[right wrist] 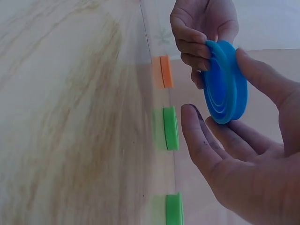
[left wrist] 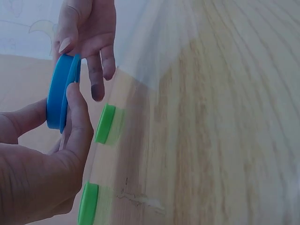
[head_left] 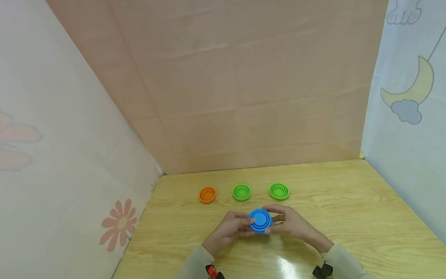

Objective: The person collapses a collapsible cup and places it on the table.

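Note:
A blue collapsible cup (head_left: 260,221), folded flat into concentric rings, is held up above the table between both hands. My left hand (head_left: 230,226) pinches its left side, thumb over the ringed face and fingers behind. On the other side, my right hand (head_left: 292,224) has its thumb at the lower rim and a finger at the upper edge. In the right wrist view the blue cup (right wrist: 226,82) is tilted on edge, and the right hand's other fingers spread loosely below it. The left wrist view shows the cup (left wrist: 61,93) side-on in the left hand's grip.
Along the back of the wooden table (head_left: 348,209) lie a flat orange cup (head_left: 207,195), a green cup (head_left: 241,192) and another green cup (head_left: 279,191), spaced apart in a row. A brown cloth backdrop (head_left: 244,97) stands behind, with pale printed walls at both sides.

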Available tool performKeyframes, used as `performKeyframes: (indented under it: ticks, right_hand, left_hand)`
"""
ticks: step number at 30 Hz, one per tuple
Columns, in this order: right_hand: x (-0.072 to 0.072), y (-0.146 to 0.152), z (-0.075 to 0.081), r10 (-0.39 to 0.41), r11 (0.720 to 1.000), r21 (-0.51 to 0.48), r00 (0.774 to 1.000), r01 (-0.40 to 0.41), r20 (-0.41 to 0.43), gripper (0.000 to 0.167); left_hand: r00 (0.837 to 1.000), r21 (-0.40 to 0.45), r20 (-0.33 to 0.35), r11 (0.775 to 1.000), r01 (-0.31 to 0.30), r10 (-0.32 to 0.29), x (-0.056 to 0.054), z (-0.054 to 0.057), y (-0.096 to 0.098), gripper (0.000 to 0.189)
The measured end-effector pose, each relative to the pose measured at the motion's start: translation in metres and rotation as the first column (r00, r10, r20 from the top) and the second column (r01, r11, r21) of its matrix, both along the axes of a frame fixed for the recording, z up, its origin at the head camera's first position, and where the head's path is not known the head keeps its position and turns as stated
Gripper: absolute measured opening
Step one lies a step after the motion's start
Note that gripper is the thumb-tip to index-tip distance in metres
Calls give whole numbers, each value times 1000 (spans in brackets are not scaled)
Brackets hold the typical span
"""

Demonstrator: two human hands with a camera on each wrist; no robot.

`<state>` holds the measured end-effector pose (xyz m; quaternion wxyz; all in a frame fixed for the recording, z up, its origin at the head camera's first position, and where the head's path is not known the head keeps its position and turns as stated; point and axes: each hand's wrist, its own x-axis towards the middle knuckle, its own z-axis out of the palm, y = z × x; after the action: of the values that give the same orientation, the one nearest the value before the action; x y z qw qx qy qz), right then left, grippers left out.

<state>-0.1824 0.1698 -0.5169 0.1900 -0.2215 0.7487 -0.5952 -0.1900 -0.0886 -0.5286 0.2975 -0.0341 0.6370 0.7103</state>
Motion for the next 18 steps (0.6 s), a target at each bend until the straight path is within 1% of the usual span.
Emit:
performKeyframes:
  ticks: [4,7,13,16,18]
  right_hand:
    - [1,-1,-1,-28,1000,-7,999,29,28,71]
    - [2,-1,-2,-71,997,-1,995,71,72,66]
    - [0,1,-3,-157,987,-8,980,159,123,60]
    - [0,3,-3,-179,983,-11,972,183,150,58]
    - [1,3,-3,-188,981,-7,969,192,161,57]
  left_hand:
    - [1000,0,5,1000,10,-10,1,-2,1,27]
    - [1000,-1,-5,1000,14,-14,0,-3,3,25]
    - [998,-30,-58,999,36,-38,0,-2,4,32]
    - [994,-60,-93,997,42,-48,2,-1,4,34]
    - [993,-69,-112,997,37,-44,3,0,3,34]
